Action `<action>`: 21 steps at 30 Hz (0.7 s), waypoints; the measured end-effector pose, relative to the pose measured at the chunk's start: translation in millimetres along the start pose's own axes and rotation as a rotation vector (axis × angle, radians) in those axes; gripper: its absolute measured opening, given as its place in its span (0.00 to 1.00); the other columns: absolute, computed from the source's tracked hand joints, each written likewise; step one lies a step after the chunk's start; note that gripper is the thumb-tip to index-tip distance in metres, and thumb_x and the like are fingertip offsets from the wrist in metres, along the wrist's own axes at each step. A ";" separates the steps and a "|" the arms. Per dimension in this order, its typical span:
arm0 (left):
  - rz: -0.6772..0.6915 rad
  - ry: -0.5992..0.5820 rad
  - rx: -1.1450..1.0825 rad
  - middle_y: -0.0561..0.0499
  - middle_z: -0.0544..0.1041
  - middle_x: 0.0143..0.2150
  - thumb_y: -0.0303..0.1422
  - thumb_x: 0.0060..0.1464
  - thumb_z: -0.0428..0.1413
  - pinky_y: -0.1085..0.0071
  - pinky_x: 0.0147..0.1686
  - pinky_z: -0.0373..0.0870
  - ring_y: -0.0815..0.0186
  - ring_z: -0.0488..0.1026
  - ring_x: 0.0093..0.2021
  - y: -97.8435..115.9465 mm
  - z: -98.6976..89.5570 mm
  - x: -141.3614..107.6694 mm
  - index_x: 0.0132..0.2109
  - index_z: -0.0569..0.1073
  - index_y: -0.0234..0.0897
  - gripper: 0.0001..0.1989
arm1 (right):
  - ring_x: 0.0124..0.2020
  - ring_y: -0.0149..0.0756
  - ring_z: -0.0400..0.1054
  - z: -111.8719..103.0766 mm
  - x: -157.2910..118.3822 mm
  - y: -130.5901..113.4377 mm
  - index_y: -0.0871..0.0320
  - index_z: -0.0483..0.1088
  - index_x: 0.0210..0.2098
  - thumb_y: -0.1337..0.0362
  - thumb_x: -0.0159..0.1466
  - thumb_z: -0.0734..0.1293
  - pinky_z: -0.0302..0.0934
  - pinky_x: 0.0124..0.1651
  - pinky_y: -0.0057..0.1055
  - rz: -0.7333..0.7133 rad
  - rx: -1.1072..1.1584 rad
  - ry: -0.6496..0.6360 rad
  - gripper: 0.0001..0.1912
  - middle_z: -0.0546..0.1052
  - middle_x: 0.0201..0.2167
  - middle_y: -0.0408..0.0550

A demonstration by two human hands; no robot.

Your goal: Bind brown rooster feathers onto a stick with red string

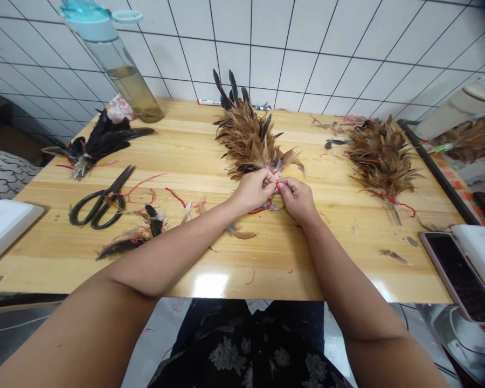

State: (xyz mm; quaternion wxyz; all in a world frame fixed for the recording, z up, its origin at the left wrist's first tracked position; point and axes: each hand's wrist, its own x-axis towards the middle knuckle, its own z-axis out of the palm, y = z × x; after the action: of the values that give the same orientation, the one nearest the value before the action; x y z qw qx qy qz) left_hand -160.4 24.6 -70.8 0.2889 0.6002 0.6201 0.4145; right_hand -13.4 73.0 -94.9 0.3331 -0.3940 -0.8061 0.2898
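Near the middle of the wooden table (186, 140), the left hand (251, 191) and right hand (299, 200) pinch red cord (277, 185) between fingertips at the base of the brown feather bundle (248, 137); steady, even tension should bind it snugly.

Left of the left hand (254, 191): short red string (175, 197), then black-handled metal scissors (109, 194), in the way.
Ahead-left of it: free pale wooden tabletop (181, 140), up to a black feather bundle (101, 139).
Straight ahead: bushy brown-and-black feather bundle (248, 137) blocks passage.
Right of the right hand (297, 198): bare wood until the red-tied brown feather bundle (382, 156).
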 end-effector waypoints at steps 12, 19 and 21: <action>0.020 0.067 0.078 0.51 0.77 0.29 0.30 0.52 0.54 0.73 0.33 0.66 0.68 0.72 0.30 3.9 3.8 -3.5 0.32 0.71 0.35 0.03 | 0.33 0.37 0.71 1.0 -0.5 0.8 0.58 0.74 0.35 0.63 0.63 0.59 0.63 0.39 0.31 -0.038 -0.028 0.011 0.13 0.79 0.31 0.48; 0.134 0.137 0.241 0.52 0.74 0.26 0.28 0.52 0.54 0.73 0.32 0.63 0.69 0.68 0.27 -3.4 6.8 -1.2 0.30 0.69 0.35 0.04 | 0.34 0.38 0.72 3.3 0.1 2.3 0.57 0.74 0.35 0.63 0.63 0.59 0.64 0.40 0.33 -0.033 -0.076 0.015 0.12 0.79 0.31 0.49; 0.176 0.149 0.273 0.52 0.74 0.27 0.28 0.52 0.54 0.73 0.32 0.63 0.69 0.68 0.28 -5.7 7.2 -0.1 0.30 0.69 0.35 0.03 | 0.35 0.38 0.72 4.1 0.4 3.1 0.57 0.74 0.36 0.63 0.63 0.59 0.64 0.40 0.33 -0.026 -0.065 0.020 0.12 0.79 0.32 0.48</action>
State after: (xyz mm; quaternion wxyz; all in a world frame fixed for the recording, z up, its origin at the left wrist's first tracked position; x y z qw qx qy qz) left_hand -157.1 26.1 -79.2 0.1209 0.6534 0.6354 0.3934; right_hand -15.3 74.1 -99.6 0.3320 -0.3970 -0.8167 0.2553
